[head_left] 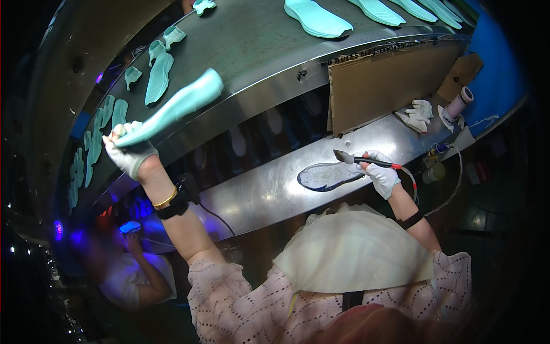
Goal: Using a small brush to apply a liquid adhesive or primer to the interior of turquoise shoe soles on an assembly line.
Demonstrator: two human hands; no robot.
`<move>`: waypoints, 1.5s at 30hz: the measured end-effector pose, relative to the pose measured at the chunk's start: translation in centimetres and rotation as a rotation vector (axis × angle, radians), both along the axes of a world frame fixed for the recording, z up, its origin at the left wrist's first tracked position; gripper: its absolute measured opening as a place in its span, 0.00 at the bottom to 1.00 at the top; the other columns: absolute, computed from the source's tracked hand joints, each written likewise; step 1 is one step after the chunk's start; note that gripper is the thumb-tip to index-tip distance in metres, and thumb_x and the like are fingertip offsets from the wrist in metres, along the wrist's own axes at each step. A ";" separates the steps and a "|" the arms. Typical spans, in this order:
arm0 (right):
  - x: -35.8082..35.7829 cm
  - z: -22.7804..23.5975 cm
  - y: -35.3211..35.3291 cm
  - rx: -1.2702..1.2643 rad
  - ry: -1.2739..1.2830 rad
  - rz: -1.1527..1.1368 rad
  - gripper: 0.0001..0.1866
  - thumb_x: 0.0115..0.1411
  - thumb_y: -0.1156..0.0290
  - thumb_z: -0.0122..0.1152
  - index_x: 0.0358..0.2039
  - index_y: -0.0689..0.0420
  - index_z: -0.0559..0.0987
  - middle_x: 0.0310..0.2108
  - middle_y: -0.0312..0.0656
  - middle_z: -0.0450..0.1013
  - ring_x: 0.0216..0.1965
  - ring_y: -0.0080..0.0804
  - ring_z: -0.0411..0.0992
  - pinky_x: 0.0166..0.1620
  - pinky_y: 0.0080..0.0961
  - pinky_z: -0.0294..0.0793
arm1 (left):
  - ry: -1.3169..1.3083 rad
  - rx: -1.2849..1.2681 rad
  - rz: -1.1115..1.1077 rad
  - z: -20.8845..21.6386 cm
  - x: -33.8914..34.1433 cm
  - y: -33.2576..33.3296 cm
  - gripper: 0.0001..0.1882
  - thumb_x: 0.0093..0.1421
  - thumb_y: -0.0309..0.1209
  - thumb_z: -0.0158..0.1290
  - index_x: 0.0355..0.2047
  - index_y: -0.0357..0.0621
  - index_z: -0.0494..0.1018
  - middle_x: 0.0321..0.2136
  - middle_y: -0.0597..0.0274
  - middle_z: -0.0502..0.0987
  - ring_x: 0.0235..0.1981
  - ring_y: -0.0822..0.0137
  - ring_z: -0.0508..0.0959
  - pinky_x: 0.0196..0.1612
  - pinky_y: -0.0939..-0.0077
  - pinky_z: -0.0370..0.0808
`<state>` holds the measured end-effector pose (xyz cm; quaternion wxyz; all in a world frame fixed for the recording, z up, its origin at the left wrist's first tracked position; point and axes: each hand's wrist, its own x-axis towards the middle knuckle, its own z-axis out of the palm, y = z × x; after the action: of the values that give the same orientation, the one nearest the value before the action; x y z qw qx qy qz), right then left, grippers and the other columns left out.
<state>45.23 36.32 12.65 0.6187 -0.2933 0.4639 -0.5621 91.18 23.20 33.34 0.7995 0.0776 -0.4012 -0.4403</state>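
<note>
A teal foam shoe sole (182, 106) is gripped at one end by my gloved left hand (130, 152), raised over the edge of the conveyor belt. Its other end points up and to the right, slightly blurred. My right hand (380, 174), in a white glove with bare fingertips, is closed round a black-handled brush (358, 160) with a flat bristle tip pointing left. A thin tube with red bands runs from the brush handle. Just below the brush tip, a sole-shaped pale pad with a dark rim (326, 175) lies on the metal bench.
Several teal soles (318, 18) and small teal heel-shaped pieces (174, 36) rest on the dark belt (246, 43). A cardboard sheet (389, 86) stands behind the metal bench (240, 195). White gloves (417, 116) and a pinkish cylinder (460, 103) sit at right. A co-worker (137, 275) is at lower left.
</note>
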 end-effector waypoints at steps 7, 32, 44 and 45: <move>-0.1 -0.7 -0.4 0.009 -0.085 -0.048 0.11 0.51 0.78 0.59 0.36 0.56 0.71 0.31 0.35 0.70 0.30 0.21 0.69 0.33 0.13 0.68 | -0.039 0.255 -0.699 -3.3 -11.0 3.3 0.14 0.54 0.36 0.43 0.13 0.49 0.61 0.19 0.70 0.58 0.22 0.74 0.55 0.26 0.78 0.55; 3.9 8.6 -3.6 -0.394 0.195 0.117 0.07 0.52 0.80 0.57 0.32 0.58 0.71 0.31 0.36 0.72 0.35 0.20 0.70 0.40 0.18 0.70 | 0.370 0.898 -0.831 -15.6 -26.7 10.2 0.32 0.52 0.62 0.41 0.45 0.51 0.69 0.44 0.62 0.71 0.46 0.61 0.71 0.51 0.64 0.67; 5.3 7.9 -2.6 -0.435 0.203 0.087 0.08 0.51 0.77 0.58 0.32 0.59 0.72 0.30 0.36 0.71 0.34 0.21 0.70 0.39 0.19 0.70 | 0.285 0.802 -0.857 -16.1 -27.0 10.8 0.30 0.55 0.61 0.40 0.45 0.51 0.68 0.41 0.64 0.72 0.42 0.66 0.72 0.47 0.71 0.70; 5.2 7.7 -2.8 -0.475 0.217 0.062 0.08 0.49 0.75 0.60 0.31 0.58 0.73 0.29 0.37 0.71 0.32 0.25 0.71 0.37 0.21 0.70 | 0.255 0.872 -0.823 -15.9 -26.8 10.7 0.31 0.54 0.61 0.40 0.44 0.51 0.68 0.40 0.63 0.72 0.42 0.66 0.72 0.47 0.70 0.70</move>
<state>50.39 33.56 20.33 0.4959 -0.5029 0.3733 -0.6015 64.35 33.92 17.48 0.5003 0.1830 -0.0824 -0.8423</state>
